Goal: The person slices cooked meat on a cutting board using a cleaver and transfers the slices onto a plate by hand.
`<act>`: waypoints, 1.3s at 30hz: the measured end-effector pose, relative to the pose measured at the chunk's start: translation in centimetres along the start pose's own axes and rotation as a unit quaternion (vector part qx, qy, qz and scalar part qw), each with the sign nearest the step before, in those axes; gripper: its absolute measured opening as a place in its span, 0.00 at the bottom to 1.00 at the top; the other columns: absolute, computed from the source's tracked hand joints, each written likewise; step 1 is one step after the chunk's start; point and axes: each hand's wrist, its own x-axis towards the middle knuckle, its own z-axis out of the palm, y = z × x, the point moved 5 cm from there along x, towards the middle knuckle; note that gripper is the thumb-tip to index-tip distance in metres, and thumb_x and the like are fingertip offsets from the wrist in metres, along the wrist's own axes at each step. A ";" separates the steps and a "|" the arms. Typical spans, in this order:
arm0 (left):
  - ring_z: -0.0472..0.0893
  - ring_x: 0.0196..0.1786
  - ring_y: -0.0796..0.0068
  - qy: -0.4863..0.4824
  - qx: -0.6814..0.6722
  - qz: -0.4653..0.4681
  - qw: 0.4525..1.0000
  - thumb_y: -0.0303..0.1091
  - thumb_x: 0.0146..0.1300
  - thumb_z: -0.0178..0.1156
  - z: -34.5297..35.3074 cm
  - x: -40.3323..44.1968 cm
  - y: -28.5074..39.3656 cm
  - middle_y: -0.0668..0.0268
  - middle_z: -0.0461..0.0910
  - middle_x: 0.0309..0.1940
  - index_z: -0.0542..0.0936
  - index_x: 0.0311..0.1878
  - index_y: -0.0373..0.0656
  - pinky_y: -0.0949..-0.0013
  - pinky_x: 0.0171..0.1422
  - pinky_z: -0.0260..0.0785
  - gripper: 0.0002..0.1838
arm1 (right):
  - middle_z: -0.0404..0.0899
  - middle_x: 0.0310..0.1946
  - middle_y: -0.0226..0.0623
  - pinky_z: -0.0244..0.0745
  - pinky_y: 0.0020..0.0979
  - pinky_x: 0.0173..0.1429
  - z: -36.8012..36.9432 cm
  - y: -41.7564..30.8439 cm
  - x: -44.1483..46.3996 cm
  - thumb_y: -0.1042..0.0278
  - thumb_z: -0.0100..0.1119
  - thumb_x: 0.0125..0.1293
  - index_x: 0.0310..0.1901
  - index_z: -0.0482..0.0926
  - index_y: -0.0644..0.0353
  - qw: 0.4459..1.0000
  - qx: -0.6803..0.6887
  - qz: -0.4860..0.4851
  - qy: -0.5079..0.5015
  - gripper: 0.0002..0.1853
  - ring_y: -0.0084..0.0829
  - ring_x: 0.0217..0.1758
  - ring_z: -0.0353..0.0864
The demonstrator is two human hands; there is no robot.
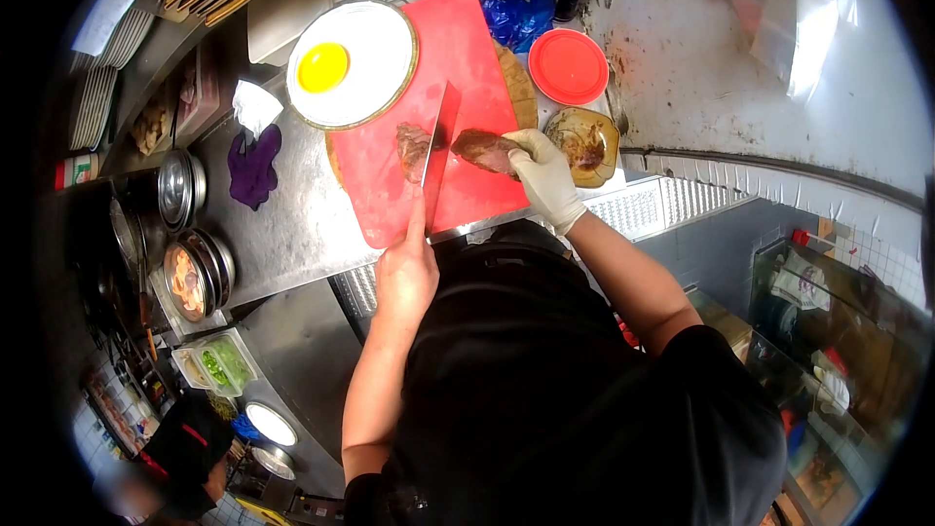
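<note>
My left hand [407,273], bare, is closed around the handle of a long kitchen knife [430,154], its blade pointing away from me over the red cutting board [375,209]. Left of the blade, close against it, lies a piece of cooked meat [411,149]. In a whitish glove, my right hand [547,178] grips a larger piece of browned meat [485,151] by its right end, just right of the knife. Whether that meat rests on the board I cannot tell.
A white round plate [375,54] with a yellow round item overlaps the board's far left. Right of the board are a red lid [568,66] and a stained bowl [594,136]. A purple cloth [254,166] lies left. Another person [185,453] is at lower left.
</note>
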 end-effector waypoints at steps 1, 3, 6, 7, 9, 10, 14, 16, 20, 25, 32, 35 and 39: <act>0.88 0.35 0.39 0.000 0.000 -0.001 1.000 0.18 0.66 0.61 -0.1 0.0 0.1 0.45 0.87 0.35 0.58 0.91 0.53 0.40 0.43 0.81 0.50 | 0.85 0.45 0.30 0.80 0.26 0.54 -0.1 0.1 0.1 0.75 0.57 0.79 0.58 0.85 0.65 1.000 0.003 0.004 -0.001 0.12 0.18 0.47 0.81; 0.88 0.35 0.39 0.001 -0.001 -0.001 1.000 0.18 0.66 0.61 -0.1 0.1 0.2 0.45 0.87 0.36 0.58 0.91 0.53 0.40 0.43 0.81 0.50 | 0.85 0.45 0.29 0.79 0.25 0.55 -0.2 0.2 0.4 0.76 0.57 0.79 0.57 0.85 0.65 1.000 0.006 0.002 -0.001 0.12 0.18 0.48 0.81; 0.88 0.36 0.40 0.002 -0.002 -0.002 1.000 0.18 0.65 0.61 0.0 0.1 0.2 0.46 0.87 0.36 0.58 0.91 0.53 0.41 0.43 0.81 0.50 | 0.88 0.45 0.32 0.82 0.26 0.56 -0.3 0.3 0.7 0.76 0.59 0.77 0.57 0.85 0.66 1.000 0.004 -0.017 -0.002 0.12 0.19 0.49 0.84; 0.88 0.36 0.40 0.002 -0.002 -0.003 1.000 0.18 0.65 0.61 0.0 0.0 0.1 0.46 0.87 0.36 0.59 0.91 0.53 0.41 0.43 0.81 0.50 | 0.88 0.45 0.32 0.82 0.26 0.57 -0.3 0.5 0.8 0.76 0.58 0.77 0.57 0.85 0.66 1.000 0.003 -0.026 -0.005 0.12 0.19 0.49 0.84; 0.88 0.36 0.40 0.004 -0.001 -0.002 1.000 0.18 0.65 0.61 0.0 0.0 0.1 0.46 0.87 0.36 0.59 0.90 0.53 0.41 0.43 0.82 0.49 | 0.88 0.46 0.32 0.82 0.26 0.57 -0.3 0.7 1.0 0.76 0.58 0.77 0.58 0.85 0.66 0.999 0.003 -0.031 -0.008 0.12 0.19 0.50 0.84; 0.88 0.36 0.40 0.005 0.000 -0.001 1.000 0.18 0.65 0.61 0.0 0.1 0.1 0.46 0.87 0.36 0.59 0.90 0.53 0.41 0.43 0.82 0.49 | 0.88 0.46 0.32 0.81 0.26 0.58 -0.3 0.7 1.0 0.76 0.58 0.77 0.58 0.85 0.66 1.000 0.005 -0.028 -0.009 0.13 0.19 0.50 0.84; 0.88 0.36 0.39 -0.004 0.001 -0.008 1.000 0.19 0.67 0.60 0.2 0.0 -0.1 0.45 0.87 0.37 0.59 0.90 0.53 0.41 0.44 0.81 0.48 | 0.88 0.47 0.33 0.81 0.26 0.59 -0.2 0.7 1.0 0.76 0.58 0.77 0.58 0.85 0.66 1.000 0.010 -0.026 -0.008 0.13 0.20 0.51 0.85; 0.88 0.38 0.37 -0.012 -0.004 -0.014 1.000 0.20 0.72 0.58 0.2 0.0 0.0 0.43 0.88 0.39 0.58 0.91 0.55 0.40 0.45 0.81 0.45 | 0.88 0.47 0.33 0.81 0.26 0.59 -0.1 0.7 0.9 0.76 0.59 0.77 0.58 0.85 0.66 1.000 0.011 -0.020 -0.010 0.13 0.20 0.51 0.85; 0.88 0.37 0.37 -0.012 -0.002 -0.016 1.000 0.20 0.72 0.58 0.1 0.1 0.1 0.43 0.88 0.39 0.59 0.91 0.54 0.40 0.44 0.81 0.45 | 0.88 0.47 0.33 0.82 0.26 0.59 -0.1 0.8 0.9 0.76 0.59 0.78 0.58 0.85 0.67 1.000 0.023 -0.011 -0.010 0.12 0.20 0.52 0.85; 0.88 0.37 0.37 -0.019 0.005 -0.025 1.000 0.20 0.72 0.58 -0.2 0.1 0.4 0.42 0.88 0.38 0.59 0.90 0.54 0.40 0.44 0.81 0.44 | 0.88 0.48 0.33 0.82 0.26 0.59 0.0 0.8 0.9 0.76 0.59 0.78 0.58 0.85 0.67 0.999 0.023 -0.025 -0.007 0.12 0.20 0.52 0.85; 0.88 0.36 0.39 0.000 0.006 -0.005 1.000 0.19 0.66 0.61 0.2 0.0 0.1 0.46 0.87 0.36 0.59 0.90 0.53 0.40 0.43 0.82 0.49 | 0.89 0.47 0.35 0.82 0.28 0.61 -0.3 1.6 1.1 0.74 0.59 0.78 0.58 0.87 0.66 0.999 0.030 -0.008 -0.013 0.13 0.22 0.52 0.86; 0.88 0.36 0.39 0.003 0.006 -0.003 1.000 0.19 0.66 0.61 0.3 0.0 0.0 0.46 0.87 0.36 0.59 0.90 0.54 0.40 0.43 0.82 0.49 | 0.91 0.48 0.38 0.82 0.29 0.62 -0.6 0.2 1.1 0.71 0.59 0.79 0.59 0.88 0.64 0.999 -0.038 -0.020 -0.026 0.14 0.24 0.52 0.87; 0.88 0.36 0.39 0.004 0.007 -0.001 1.000 0.19 0.66 0.61 0.6 -0.1 -0.2 0.46 0.87 0.36 0.59 0.91 0.54 0.41 0.43 0.82 0.49 | 0.90 0.52 0.38 0.81 0.30 0.61 -0.6 -0.9 2.7 0.72 0.58 0.82 0.62 0.87 0.63 0.984 -0.106 -0.115 -0.088 0.15 0.27 0.54 0.87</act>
